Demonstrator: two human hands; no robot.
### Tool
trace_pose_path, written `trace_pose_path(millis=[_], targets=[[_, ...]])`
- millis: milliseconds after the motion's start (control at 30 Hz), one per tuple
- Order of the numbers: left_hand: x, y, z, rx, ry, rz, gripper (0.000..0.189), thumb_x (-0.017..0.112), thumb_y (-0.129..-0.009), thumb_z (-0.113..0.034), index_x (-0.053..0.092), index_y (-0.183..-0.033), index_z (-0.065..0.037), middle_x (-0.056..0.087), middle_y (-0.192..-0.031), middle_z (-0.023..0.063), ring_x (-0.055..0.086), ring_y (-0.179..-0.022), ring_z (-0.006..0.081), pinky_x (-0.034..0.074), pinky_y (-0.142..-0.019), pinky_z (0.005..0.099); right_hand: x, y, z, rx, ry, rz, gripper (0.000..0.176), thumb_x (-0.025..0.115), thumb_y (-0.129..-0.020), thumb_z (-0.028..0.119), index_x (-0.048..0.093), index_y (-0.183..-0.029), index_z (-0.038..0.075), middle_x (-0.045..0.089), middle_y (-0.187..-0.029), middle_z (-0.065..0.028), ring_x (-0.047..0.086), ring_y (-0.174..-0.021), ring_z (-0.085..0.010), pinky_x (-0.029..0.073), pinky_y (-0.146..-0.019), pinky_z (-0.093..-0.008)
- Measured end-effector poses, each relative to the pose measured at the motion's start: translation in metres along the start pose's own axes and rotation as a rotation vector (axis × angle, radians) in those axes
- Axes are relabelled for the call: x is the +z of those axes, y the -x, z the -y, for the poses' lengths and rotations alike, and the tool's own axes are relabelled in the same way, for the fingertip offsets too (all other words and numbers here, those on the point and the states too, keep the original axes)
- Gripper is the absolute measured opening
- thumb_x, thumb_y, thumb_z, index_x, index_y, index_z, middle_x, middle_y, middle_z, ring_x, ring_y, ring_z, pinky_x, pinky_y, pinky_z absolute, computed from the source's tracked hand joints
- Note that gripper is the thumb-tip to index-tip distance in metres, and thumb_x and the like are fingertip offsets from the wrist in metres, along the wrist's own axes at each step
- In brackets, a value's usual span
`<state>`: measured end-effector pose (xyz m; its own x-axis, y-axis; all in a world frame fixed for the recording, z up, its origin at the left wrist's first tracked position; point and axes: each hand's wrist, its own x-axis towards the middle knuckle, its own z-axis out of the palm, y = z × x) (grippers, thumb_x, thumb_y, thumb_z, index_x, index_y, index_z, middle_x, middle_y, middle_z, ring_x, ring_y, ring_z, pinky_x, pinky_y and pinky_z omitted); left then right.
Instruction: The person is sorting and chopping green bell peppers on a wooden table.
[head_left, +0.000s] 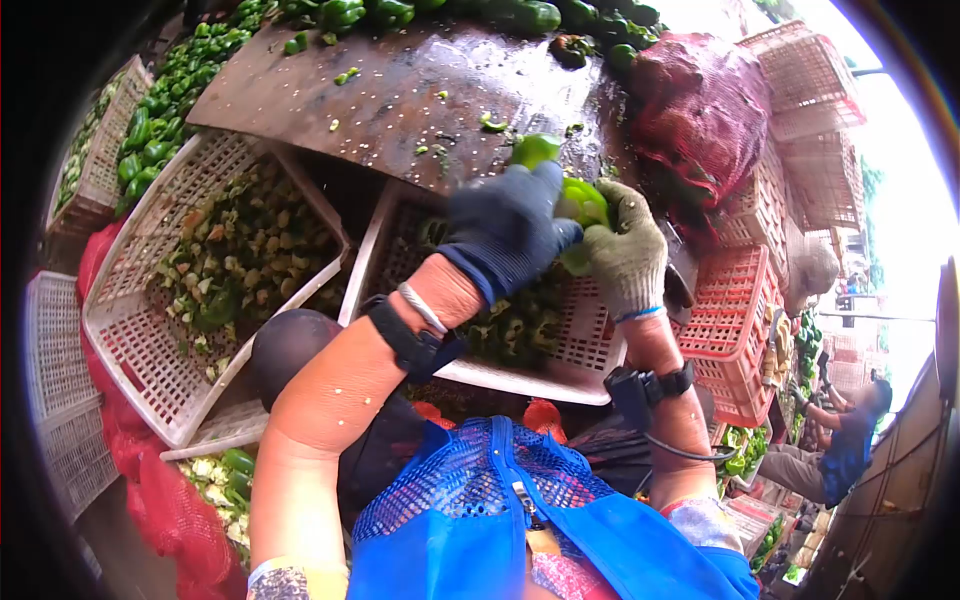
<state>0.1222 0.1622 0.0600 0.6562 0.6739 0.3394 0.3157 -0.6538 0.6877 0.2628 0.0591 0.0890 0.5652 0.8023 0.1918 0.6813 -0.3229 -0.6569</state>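
In the head view, my left hand (505,222), in a dark blue glove, is partly blurred over the near edge of the board. Its fingers are curled, with a bright green bell pepper piece (537,150) at their tips. My right hand (632,245), in an olive knit glove, is closed on a cut green bell pepper (583,203) whose hollow inside shows. The two hands nearly meet above a white crate (590,330), which holds green and pale pepper scraps (515,335). Part of the crate is hidden by my left arm.
A wet, seed-strewn board (390,95) slopes ahead, whole peppers (390,12) along its far edge. Another scrap crate (200,400) stands left. A red mesh sack (700,110) and an orange-red crate (735,300) are on the right; farther right, another person (845,440) works.
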Motion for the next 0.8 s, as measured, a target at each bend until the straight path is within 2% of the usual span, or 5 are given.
trace_pose_path(millis=[67,367,567,633,800], targets=[[0.006,0.004,0.002,-0.018,-0.045,-0.03,0.044,0.076,-0.082,-0.033,0.06,-0.112,-0.007,0.069,-0.09,0.0173,0.07,-0.083,0.0384,0.055,-0.071,0.0503,0.009,0.014,0.006,-0.109,-0.014,-0.017,0.047,0.063,-0.08,0.006,0.064,-0.127,0.003,0.072,-0.115,-0.02,0.071,-0.107,-0.0292,0.054,-0.095,-0.0359],[0.006,0.027,0.013,0.035,-0.146,-0.004,0.023,0.061,-0.088,-0.018,0.066,-0.107,-0.005,0.07,-0.077,0.0155,0.071,-0.074,0.035,0.056,-0.064,0.0464,0.015,0.043,0.019,0.185,-0.137,0.11,0.043,0.065,-0.085,0.009,0.066,-0.127,0.0,0.074,-0.113,-0.0181,0.071,-0.106,-0.0232,0.053,-0.095,-0.0332],[-0.063,0.041,0.014,-0.369,0.777,-0.003,0.021,0.061,-0.088,-0.007,0.074,-0.103,-0.001,0.071,-0.079,0.0075,0.066,-0.063,0.0112,0.054,-0.058,0.0278,0.002,0.046,0.003,0.358,-0.609,0.35,0.046,0.065,-0.082,0.005,0.067,-0.128,0.001,0.073,-0.105,-0.0062,0.066,-0.097,-0.0112,0.052,-0.09,-0.0281],[-0.091,0.045,0.049,-0.514,0.778,-0.13,0.024,0.057,-0.088,-0.002,0.074,-0.106,-0.001,0.069,-0.08,0.002,0.062,-0.059,0.0088,0.052,-0.055,0.0228,-0.011,0.036,-0.009,0.273,-0.189,0.681,0.055,0.07,-0.08,0.006,0.063,-0.134,0.004,0.072,-0.106,-0.0051,0.066,-0.098,-0.0126,0.053,-0.091,-0.029],[-0.146,0.054,0.118,-0.429,-0.096,-0.646,0.027,0.06,-0.091,-0.006,0.073,-0.114,-0.002,0.071,-0.086,0.0031,0.064,-0.068,0.0099,0.054,-0.061,0.023,0.012,-0.027,-0.018,0.067,0.188,0.211,0.062,0.078,-0.08,0.037,0.062,-0.131,0.005,0.07,-0.117,-0.024,0.068,-0.108,-0.0333,0.053,-0.094,-0.0419]])
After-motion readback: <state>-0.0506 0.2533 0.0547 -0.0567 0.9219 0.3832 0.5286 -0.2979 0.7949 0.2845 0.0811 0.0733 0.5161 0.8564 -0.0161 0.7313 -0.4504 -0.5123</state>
